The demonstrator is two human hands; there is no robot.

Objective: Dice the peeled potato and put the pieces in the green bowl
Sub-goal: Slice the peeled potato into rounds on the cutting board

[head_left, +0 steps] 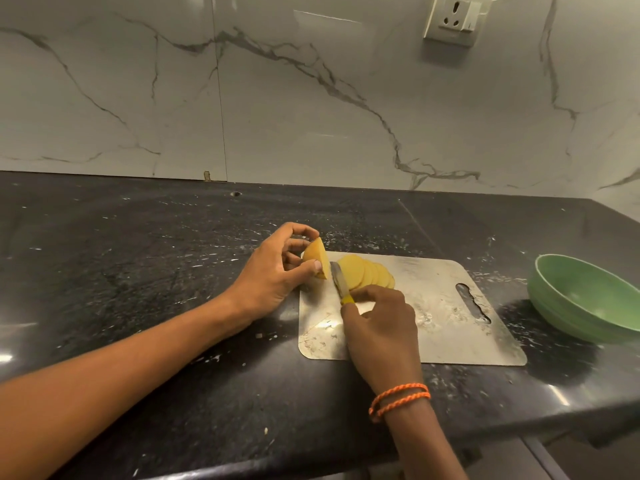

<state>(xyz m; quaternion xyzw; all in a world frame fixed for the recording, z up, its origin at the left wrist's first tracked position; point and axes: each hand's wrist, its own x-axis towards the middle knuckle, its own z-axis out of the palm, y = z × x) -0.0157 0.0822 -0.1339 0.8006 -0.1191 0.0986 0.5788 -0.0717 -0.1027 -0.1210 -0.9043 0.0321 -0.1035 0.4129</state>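
Note:
On a steel cutting board [440,327], my left hand [273,275] pinches the uncut end of a peeled yellow potato [317,258] between thumb and fingers at the board's far left corner. Several round potato slices [367,273] lean in a row just right of it. My right hand [381,323] grips a small knife [340,282] by its yellow handle; the blade points away from me and stands between the potato end and the slices. The green bowl [585,299] sits empty on the counter to the right of the board.
The black stone counter [138,271] runs left and back to a marble-tiled wall [311,98] with a socket [453,20] at upper right. The counter's front edge lies just below my forearms. An orange cord bracelet circles my right wrist.

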